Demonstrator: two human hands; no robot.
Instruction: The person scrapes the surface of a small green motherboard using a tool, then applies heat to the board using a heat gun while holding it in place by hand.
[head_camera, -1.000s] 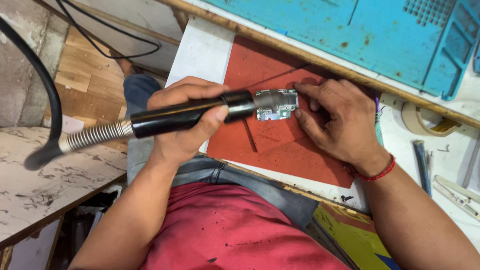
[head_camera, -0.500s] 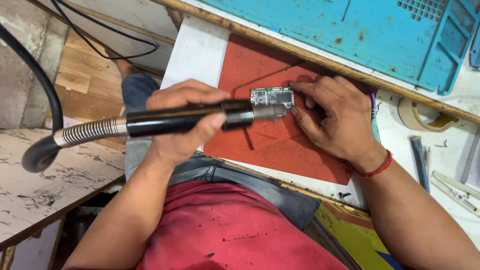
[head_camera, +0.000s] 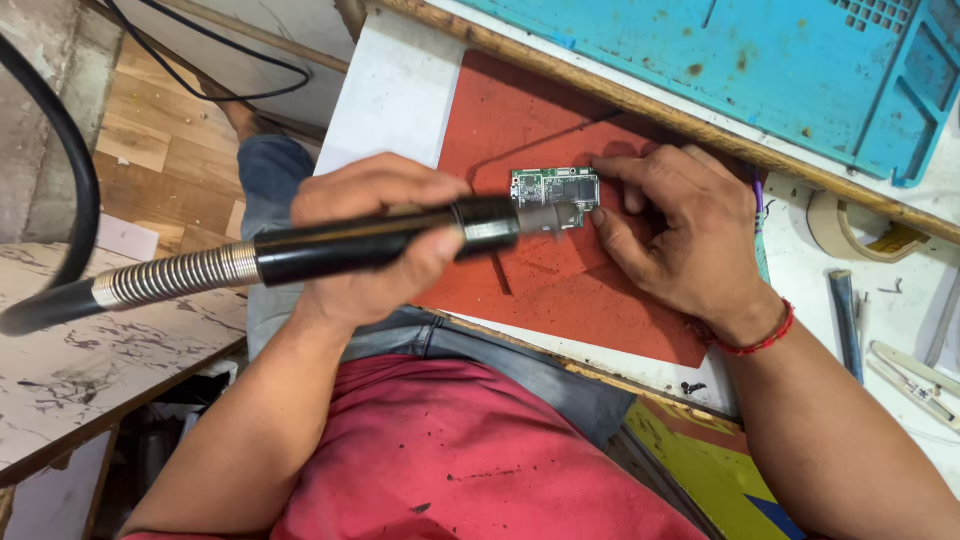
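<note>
A small green circuit board (head_camera: 550, 185) lies on a red mat (head_camera: 520, 110). My right hand (head_camera: 680, 240), with a red thread band at the wrist, pins the board's right edge with thumb and fingers. My left hand (head_camera: 360, 190) grips a black handpiece tool (head_camera: 330, 250) with a coiled metal sleeve and a thick black hose running off left. The tool's grey metal tip rests over the board's lower right part and hides it.
A blue work mat (head_camera: 750, 60) lies beyond a wooden strip at the top. A tape roll (head_camera: 850, 225), a dark flat tool (head_camera: 845, 320) and tweezers (head_camera: 915, 375) sit right of my forearm. A marbled tabletop (head_camera: 90, 340) is at the left; a black cable (head_camera: 200, 65) crosses the floor.
The board and the tool tip have shifted slightly farther from my body on the red mat. Both hands keep the same grip.
</note>
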